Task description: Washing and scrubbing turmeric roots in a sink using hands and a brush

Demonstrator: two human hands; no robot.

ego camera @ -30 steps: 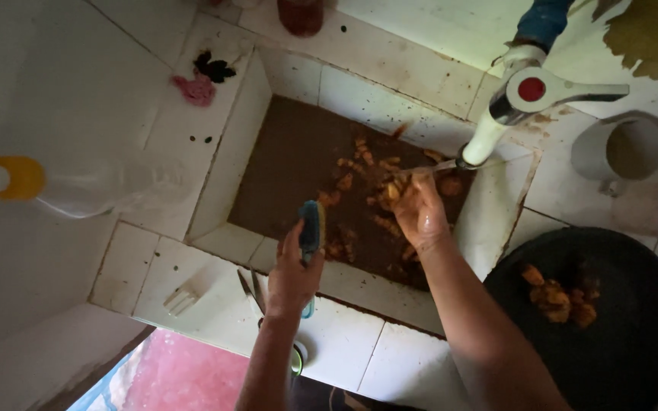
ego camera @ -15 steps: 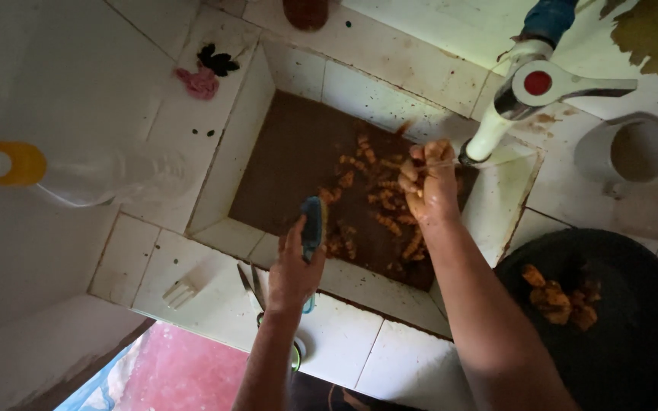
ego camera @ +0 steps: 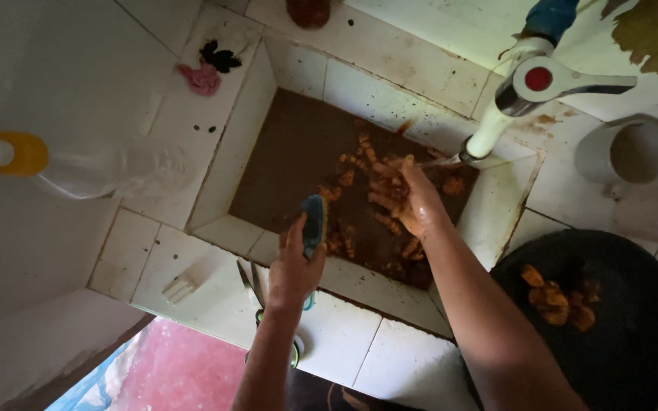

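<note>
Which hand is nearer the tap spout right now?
Right. The right hand is in the sink, directly beneath the tap spout, holding orange pieces. The left hand holds a brush over the sink's near edge, farther away.

Counter (ego camera: 390, 358) and sink (ego camera: 237, 164) walls were glazed white tile, glossy but stained brown at the grout; the sink floor looked matt and muddy. The tap (ego camera: 531, 87) was smooth white plastic with a shiny metal lever, and the brush (ego camera: 313, 221) in the left hand (ego camera: 295, 266) smooth blue plastic. The bowl (ego camera: 634, 304) was matt black; the orange roots (ego camera: 375, 186) looked rough and wet.
</note>
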